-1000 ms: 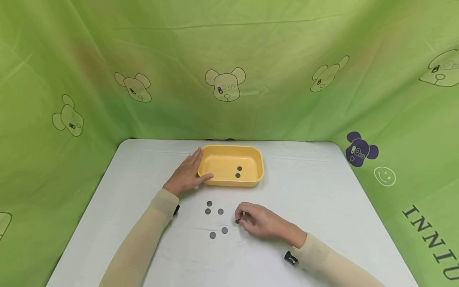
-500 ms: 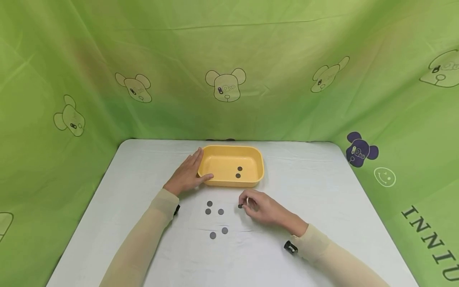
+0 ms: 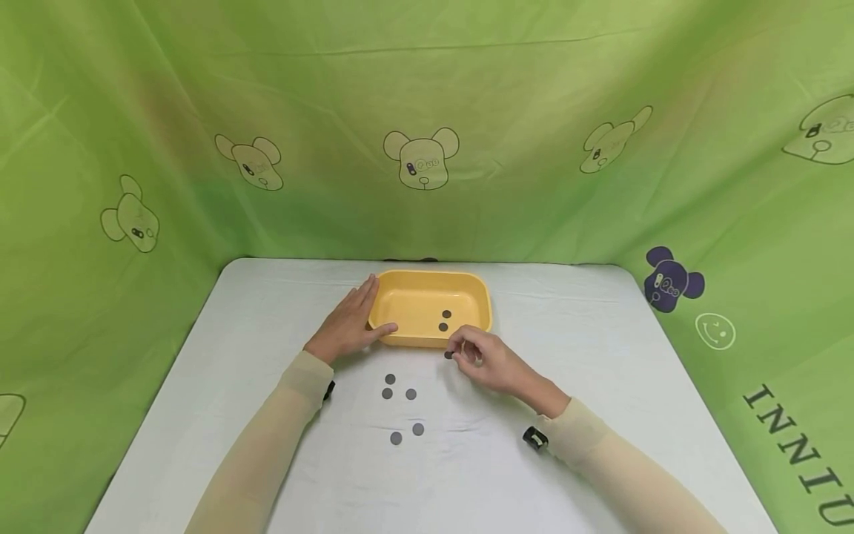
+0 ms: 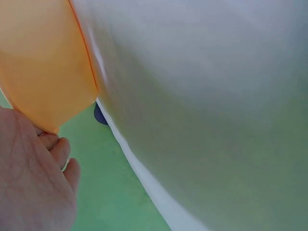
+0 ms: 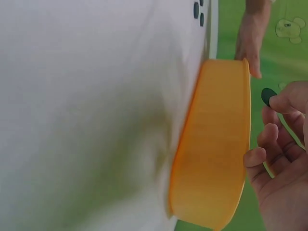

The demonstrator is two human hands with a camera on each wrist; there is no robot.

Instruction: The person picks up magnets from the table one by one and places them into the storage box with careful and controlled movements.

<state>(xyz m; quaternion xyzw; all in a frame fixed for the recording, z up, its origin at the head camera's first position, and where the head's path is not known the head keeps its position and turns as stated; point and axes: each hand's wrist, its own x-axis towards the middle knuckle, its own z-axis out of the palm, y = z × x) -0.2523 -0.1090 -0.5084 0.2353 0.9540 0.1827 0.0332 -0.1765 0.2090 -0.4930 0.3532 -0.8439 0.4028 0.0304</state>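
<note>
A yellow rectangular tub [image 3: 429,342] stands towards the back of the table, with two dark round discs [image 3: 445,320] lying inside it. Along the tub's left side rests my left hand [image 3: 345,324], its fingers straight and its thumb on the near rim; the left wrist view shows these fingers at the rim too. Thumb and forefinger of my right hand [image 3: 485,361] pinch one dark disc [image 5: 268,96], just in front of the tub's near wall. Several more loose discs [image 3: 411,394] lie flat on the cloth between my forearms.
A white cloth covers the table [image 3: 567,334]. Green fabric [image 3: 320,222] printed with bear heads hangs behind it and at both sides. The table's back edge runs close behind the tub.
My right hand has moved away from me, from beside the loose discs up to the tub's near wall, carrying the pinched disc. My left hand and the tub stay put.
</note>
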